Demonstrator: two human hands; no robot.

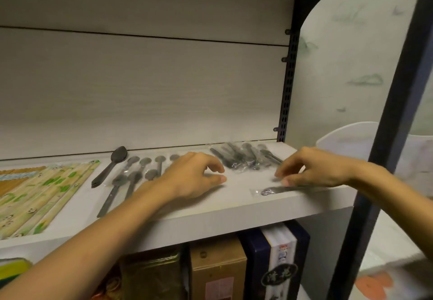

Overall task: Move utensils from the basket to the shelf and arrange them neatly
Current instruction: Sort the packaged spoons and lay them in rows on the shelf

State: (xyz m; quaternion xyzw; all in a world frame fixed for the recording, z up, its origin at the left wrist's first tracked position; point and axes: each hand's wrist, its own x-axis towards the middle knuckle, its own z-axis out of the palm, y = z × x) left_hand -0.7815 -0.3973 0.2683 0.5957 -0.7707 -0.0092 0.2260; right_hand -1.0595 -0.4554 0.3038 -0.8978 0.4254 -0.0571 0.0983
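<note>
1. Wrapped chopsticks [39, 192] are lying far left of both hands on the shelf [210, 215].
2. Wrapped spoons [138, 171] are lying in rows just left of the left hand [194, 178].
3. The left hand is hovering, fingers loosely curled, gripping nothing.
4. A heap of spoons [246, 156] is sitting behind and between the hands.
5. The right hand [314, 171] is pressing its fingertips on a wrapped spoon [278, 190]; a pinch cannot be told.

Boxes are standing under the shelf: a brown carton [218, 274], a dark printed box [276, 264], a green tin [152, 276].
</note>
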